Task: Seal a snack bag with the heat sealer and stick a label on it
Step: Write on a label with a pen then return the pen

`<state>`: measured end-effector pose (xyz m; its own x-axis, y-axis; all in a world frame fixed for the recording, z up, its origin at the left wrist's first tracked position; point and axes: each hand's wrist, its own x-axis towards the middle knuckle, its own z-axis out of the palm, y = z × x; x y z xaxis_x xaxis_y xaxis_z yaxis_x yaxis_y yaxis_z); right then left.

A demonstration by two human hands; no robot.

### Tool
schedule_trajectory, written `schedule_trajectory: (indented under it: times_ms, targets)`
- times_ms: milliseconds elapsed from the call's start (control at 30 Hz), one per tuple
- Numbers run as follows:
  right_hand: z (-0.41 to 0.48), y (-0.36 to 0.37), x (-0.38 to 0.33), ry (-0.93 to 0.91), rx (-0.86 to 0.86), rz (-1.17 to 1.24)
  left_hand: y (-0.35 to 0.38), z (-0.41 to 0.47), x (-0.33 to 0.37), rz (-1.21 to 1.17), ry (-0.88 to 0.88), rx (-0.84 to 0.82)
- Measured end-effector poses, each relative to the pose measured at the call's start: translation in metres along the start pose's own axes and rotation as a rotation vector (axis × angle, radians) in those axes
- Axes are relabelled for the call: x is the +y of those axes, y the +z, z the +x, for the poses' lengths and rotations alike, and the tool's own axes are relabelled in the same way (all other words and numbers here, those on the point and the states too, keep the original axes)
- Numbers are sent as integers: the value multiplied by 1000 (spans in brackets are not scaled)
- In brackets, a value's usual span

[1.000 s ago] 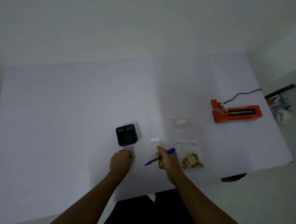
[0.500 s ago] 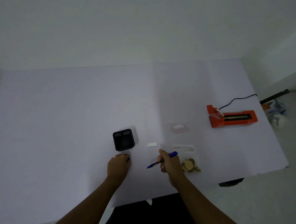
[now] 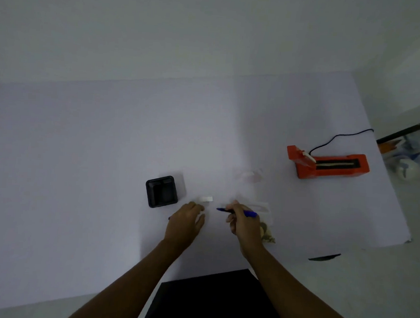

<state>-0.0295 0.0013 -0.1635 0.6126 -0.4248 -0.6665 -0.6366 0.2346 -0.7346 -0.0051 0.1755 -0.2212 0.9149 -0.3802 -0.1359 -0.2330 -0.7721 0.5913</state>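
Note:
My right hand [image 3: 243,221] grips a blue pen [image 3: 250,213] held level, its tip pointing left towards a small white label [image 3: 206,199] lying on the table. My left hand [image 3: 186,221] sits just below and left of the label, fingers curled, with a small dark blue piece, apparently the pen cap [image 3: 169,217], poking out at its left edge. The clear snack bag [image 3: 268,236] with brown snacks lies mostly hidden under my right hand. The orange heat sealer [image 3: 326,164] stands far right, its black cord trailing back.
A black square holder [image 3: 162,191] stands left of the label. A second clear bag [image 3: 248,176] lies flat beyond the snack bag. The white table [image 3: 81,163] ends at the right, where clutter [image 3: 401,155] lies on the floor.
My left hand moved right, from below the black holder to beside the label. My right hand turned the pen from a downward-left slant to level, tip nearer the label.

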Motion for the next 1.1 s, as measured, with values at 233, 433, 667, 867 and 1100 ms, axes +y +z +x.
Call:
schedule_trajectory:
  times_ms: [233,433,667,867,1100]
  targets:
    - [22,-27,-14,-226,-95,-207,25,51,16,106,-35,-50]
    - [41,-40,-15,-258,-155,-260,32,58,7,166,-11,-33]
    - [45,-36,-10,-265,-194,-257,30,65,6,280,40,-40]
    - [44,-25,-7,-303,-224,-260,30,62,1,245,56,-8]
    - [44,-17,-2,-311,-265,-272,29,46,-3,176,-155,-18]
